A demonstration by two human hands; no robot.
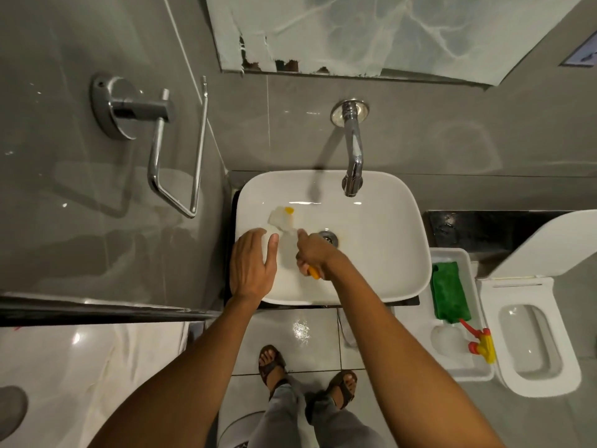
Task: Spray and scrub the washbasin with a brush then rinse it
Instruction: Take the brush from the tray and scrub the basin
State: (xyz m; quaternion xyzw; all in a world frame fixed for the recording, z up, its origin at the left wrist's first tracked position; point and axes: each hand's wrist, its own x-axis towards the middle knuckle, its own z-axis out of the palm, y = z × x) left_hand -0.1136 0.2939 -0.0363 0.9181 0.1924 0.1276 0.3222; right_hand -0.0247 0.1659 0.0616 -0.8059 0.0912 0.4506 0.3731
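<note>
A white washbasin (381, 253) sits under a chrome wall tap (352, 163), its drain (329, 237) near the middle. My right hand (315, 253) is shut on a brush with an orange handle end; its white bristle head with an orange tip (281, 218) presses on the basin's left inner wall. My left hand (253, 263) rests flat on the basin's left rim, fingers spread. A spray bottle (452, 341) with a red and yellow trigger lies in a white tray at the right.
A green cloth (449, 294) lies in the white tray (478, 373) beside the basin. A toilet (533, 344) with raised lid stands at the right. A chrome towel holder (161, 140) juts from the left wall. My sandalled feet stand on the tiled floor (310, 328).
</note>
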